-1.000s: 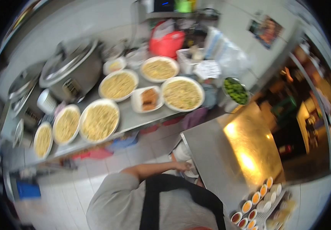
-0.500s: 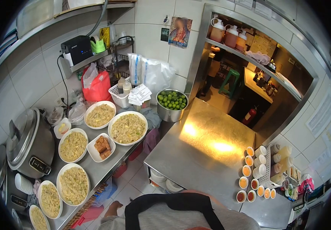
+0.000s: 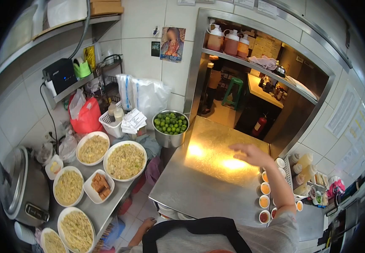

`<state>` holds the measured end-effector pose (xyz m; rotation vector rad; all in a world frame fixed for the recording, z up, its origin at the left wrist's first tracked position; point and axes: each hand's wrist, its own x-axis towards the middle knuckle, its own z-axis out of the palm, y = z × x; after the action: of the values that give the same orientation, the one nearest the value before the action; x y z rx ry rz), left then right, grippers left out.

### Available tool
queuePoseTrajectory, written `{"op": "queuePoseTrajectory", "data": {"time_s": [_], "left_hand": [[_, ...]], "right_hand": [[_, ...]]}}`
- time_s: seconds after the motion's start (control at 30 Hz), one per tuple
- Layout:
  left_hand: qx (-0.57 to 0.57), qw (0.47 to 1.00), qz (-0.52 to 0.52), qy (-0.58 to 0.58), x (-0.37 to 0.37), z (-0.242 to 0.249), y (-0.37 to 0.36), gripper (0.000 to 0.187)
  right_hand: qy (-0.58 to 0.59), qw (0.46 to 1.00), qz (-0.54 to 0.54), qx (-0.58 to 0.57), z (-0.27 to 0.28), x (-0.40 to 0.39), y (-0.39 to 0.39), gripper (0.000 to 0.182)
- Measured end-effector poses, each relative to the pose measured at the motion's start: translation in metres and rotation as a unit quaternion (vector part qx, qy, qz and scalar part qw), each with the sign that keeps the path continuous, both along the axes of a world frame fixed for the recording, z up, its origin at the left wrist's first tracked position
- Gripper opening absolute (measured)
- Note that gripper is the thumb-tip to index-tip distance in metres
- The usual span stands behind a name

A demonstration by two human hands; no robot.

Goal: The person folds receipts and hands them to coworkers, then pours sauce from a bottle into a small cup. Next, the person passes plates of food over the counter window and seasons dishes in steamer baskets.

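Observation:
My right hand (image 3: pixel 250 155) reaches out over the steel counter (image 3: pixel 178 181), under the warm light, with nothing in it. Its fingers stretch to the left, apart from one another. Below that forearm stand small cups of orange and red sauce (image 3: pixel 265 188), partly covered by the arm. My left hand (image 3: pixel 149 223) hangs low beside the counter's near left corner; its fingers are too small and hidden to make out.
To the left, a side table holds bowls of fried rice (image 3: pixel 126 160), a bowl of browned chunks (image 3: pixel 101 187) and a rice cooker (image 3: pixel 24 185). A pot of green limes (image 3: pixel 170 126) stands at the back. Squeeze bottles (image 3: pixel 305 162) fill a basket at right.
My right arm has come into view and extended over the counter. My left hand has moved slightly right. The view has turned, so the surroundings sit further left.

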<state>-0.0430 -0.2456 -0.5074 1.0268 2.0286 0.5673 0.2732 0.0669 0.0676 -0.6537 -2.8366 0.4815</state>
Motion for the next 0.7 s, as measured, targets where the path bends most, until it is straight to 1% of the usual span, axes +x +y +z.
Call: {"op": "queuePoseTrajectory", "data": {"time_s": [0.03,0.13,0.17,0.23,0.3,0.33,0.37,0.4,0.47,0.53,0.57,0.63,0.67,0.7], "left_hand": [[0.012,1.000,0.002,-0.006,-0.006,-0.001,0.002,0.045],[-0.029,0.999,0.002,-0.029,-0.030,0.003,0.012,0.045],[-0.043,0.999,-0.002,-0.029,-0.041,0.006,0.013,0.045],[-0.066,0.997,-0.010,-0.029,-0.061,0.005,0.014,0.045],[-0.082,0.996,-0.013,-0.029,-0.081,0.008,0.016,0.045],[-0.087,0.996,-0.015,-0.026,-0.091,0.008,0.023,0.045],[-0.093,0.995,-0.015,-0.025,-0.099,0.010,0.025,0.045],[-0.099,0.995,-0.013,-0.027,-0.108,0.013,0.027,0.045],[-0.104,0.994,-0.011,-0.028,-0.124,0.017,0.038,0.045],[-0.103,0.994,-0.012,-0.026,-0.135,0.019,0.052,0.045],[-0.101,0.994,-0.014,-0.025,-0.138,0.019,0.059,0.045],[-0.096,0.995,-0.018,-0.026,-0.144,0.023,0.075,0.045],[-0.094,0.995,-0.021,-0.027,-0.146,0.024,0.082,0.045],[-0.092,0.995,-0.023,-0.027,-0.146,0.025,0.087,0.045]], "right_hand": [[0.003,1.000,-0.003,0.024,0.013,-0.008,0.009,0.040],[-0.006,0.993,-0.044,0.105,0.053,-0.031,0.033,0.038],[-0.016,0.985,-0.057,0.164,0.065,-0.037,0.045,0.037],[-0.026,0.962,-0.122,0.241,0.097,-0.052,0.061,0.037],[-0.026,0.945,-0.160,0.285,0.135,-0.063,0.084,0.039],[0.000,0.928,-0.199,0.314,0.151,-0.066,0.098,0.040],[-0.003,0.902,-0.184,0.390,0.169,-0.065,0.133,0.040],[-0.003,0.901,-0.189,0.390,0.194,-0.070,0.152,0.040],[0.089,0.807,-0.280,0.512,0.238,-0.078,0.179,0.042],[0.110,0.782,-0.328,0.519,0.263,-0.087,0.189,0.049],[0.109,0.779,-0.335,0.519,0.265,-0.092,0.192,0.049],[0.114,0.689,-0.421,0.579,0.266,-0.099,0.204,0.058],[0.087,0.684,-0.440,0.576,0.263,-0.100,0.212,0.067],[0.087,0.683,-0.442,0.576,0.262,-0.103,0.214,0.067]]}}
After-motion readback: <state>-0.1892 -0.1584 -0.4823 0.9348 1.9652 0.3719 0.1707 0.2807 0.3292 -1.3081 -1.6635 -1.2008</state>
